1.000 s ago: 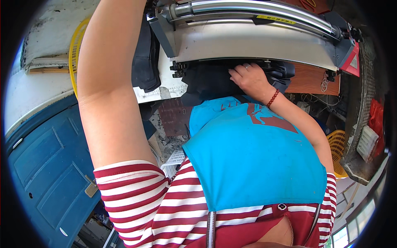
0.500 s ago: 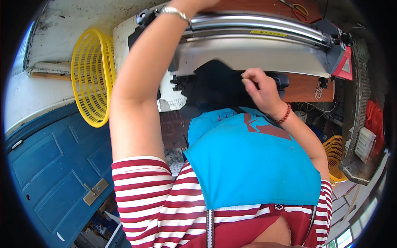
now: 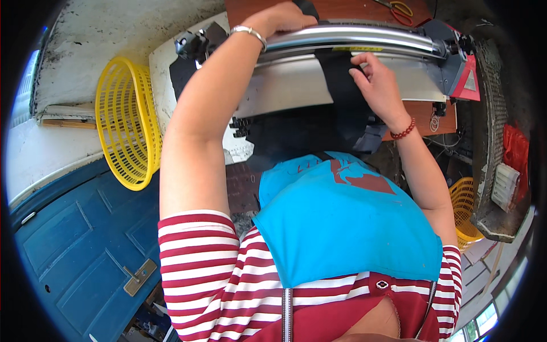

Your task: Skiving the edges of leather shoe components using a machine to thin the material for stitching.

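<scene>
A wide machine with shiny metal rollers [image 3: 353, 35] and a pale metal plate [image 3: 285, 85] stands before me. My left hand [image 3: 285, 17] reaches over the rollers at their left end, its fingers bent against a small black piece [image 3: 306, 7] on the far side; the fingertips are partly hidden. My right hand [image 3: 379, 85] is raised in front of the plate, thumb and forefinger close together at the right edge of a limp black sheet piece [image 3: 342, 80]. That piece runs from the rollers down over the plate. More dark material [image 3: 290, 131] lies below, by my blue apron [image 3: 342, 228].
A yellow plastic basket [image 3: 128, 125] stands at the left, above a blue panelled door [image 3: 80, 239]. Another yellow basket [image 3: 464, 211] sits low at the right. Scissors [image 3: 399, 10] with red and yellow handles lie on the brown board behind the machine. Cables [image 3: 441, 137] hang at the right.
My right hand has risen toward the rollers, and a black piece now lies up across the plate beside it. My left hand, cut off by the top edge before, shows with a black piece.
</scene>
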A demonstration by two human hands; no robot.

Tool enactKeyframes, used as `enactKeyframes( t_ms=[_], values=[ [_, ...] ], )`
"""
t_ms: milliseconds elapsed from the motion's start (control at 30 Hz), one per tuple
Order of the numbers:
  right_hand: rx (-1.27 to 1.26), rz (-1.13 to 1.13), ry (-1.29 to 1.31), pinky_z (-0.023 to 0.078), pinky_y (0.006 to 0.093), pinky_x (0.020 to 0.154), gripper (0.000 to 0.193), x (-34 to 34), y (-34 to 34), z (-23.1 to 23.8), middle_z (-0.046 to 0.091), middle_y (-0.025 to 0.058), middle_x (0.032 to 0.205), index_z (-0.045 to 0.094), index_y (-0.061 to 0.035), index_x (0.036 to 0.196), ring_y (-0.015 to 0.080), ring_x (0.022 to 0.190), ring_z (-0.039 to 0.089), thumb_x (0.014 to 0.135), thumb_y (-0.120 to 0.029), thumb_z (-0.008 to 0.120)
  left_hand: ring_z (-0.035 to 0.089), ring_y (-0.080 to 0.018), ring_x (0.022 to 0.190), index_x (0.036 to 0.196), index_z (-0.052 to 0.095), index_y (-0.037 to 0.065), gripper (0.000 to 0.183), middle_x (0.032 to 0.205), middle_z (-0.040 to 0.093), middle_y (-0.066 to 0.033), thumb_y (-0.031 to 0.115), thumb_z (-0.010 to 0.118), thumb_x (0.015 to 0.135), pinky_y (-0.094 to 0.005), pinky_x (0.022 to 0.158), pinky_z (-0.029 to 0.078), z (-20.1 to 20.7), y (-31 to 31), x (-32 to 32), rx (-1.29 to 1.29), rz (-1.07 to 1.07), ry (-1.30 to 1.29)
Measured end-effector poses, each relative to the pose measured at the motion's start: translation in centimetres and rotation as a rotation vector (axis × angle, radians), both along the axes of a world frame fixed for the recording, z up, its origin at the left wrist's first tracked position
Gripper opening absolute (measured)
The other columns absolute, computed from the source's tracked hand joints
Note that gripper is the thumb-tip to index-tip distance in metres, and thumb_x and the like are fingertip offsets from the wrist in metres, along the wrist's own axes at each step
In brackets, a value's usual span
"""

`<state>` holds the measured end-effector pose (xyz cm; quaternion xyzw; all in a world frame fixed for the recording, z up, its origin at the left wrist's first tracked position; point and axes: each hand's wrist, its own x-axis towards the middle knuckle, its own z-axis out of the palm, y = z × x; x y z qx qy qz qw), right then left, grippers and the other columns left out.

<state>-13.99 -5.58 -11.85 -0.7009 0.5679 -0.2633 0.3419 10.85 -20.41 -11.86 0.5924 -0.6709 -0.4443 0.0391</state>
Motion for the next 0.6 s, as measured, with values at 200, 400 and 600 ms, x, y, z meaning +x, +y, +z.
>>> enactKeyframes(
  t_ms=[200, 400, 600],
  values=[
    [-0.637, 0.418, -0.036, 0.056, 0.0345, 0.063, 0.023, 0.6, 5.1, -0.3, 0.069, 0.0092, 0.088, 0.069, -0.0061, 0.100, 0.0272, 0.075, 0.069, 0.081, 0.001, 0.079, 0.060, -0.0242, 0.085, 0.101, 0.069, -0.003, 0.023, 0.094, 0.067, -0.0129, 0.018, 0.069, 0.092, -0.0410, 0.075, 0.048, 2.7, -2.7, 1.9, -0.026, 0.366, 0.180],
    [-0.313, 0.621, 0.124, 0.055, 0.0393, 0.080, 0.025, 3.8, 8.3, -7.7, 0.066, 0.0074, 0.097, 0.070, -0.0074, 0.103, 0.0297, 0.087, 0.067, 0.082, -0.017, 0.080, 0.057, -0.0199, 0.083, 0.095, 0.066, 0.003, 0.016, 0.088, 0.063, -0.0066, 0.018, 0.070, 0.089, -0.0380, 0.071, 0.046, 8.1, -1.9, 1.7, -0.282, 0.545, 0.439],
    [-0.271, 0.721, 0.274, 0.051, 0.0419, 0.084, 0.025, 4.7, 8.4, -8.5, 0.064, 0.0077, 0.096, 0.069, -0.0087, 0.102, 0.0301, 0.090, 0.063, 0.083, -0.021, 0.079, 0.058, -0.0190, 0.078, 0.107, 0.063, 0.001, 0.021, 0.088, 0.061, -0.0070, 0.012, 0.066, 0.089, -0.0367, 0.068, 0.049, 12.4, -0.6, 3.9, -0.541, 0.567, 0.511]
  ],
)
